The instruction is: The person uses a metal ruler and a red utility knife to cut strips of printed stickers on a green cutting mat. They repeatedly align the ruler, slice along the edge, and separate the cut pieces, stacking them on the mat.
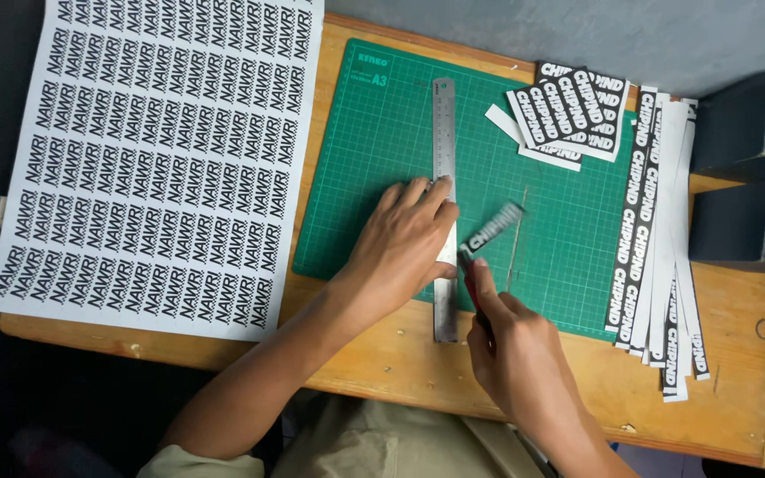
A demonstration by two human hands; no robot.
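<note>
The left hand (405,243) presses flat, fingers spread, on the steel ruler (444,204); the right hand (511,345) grips a red cutter (469,279), cutting beside the label strip (493,227).

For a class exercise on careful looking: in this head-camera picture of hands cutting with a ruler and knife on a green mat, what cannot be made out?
- Knife blade tip: head view, too small, partly behind the right hand.
- Steel ruler middle: covered by the left hand.
- Small label piece: blurred.
- Dark boxes: cut off by the right edge.
</note>
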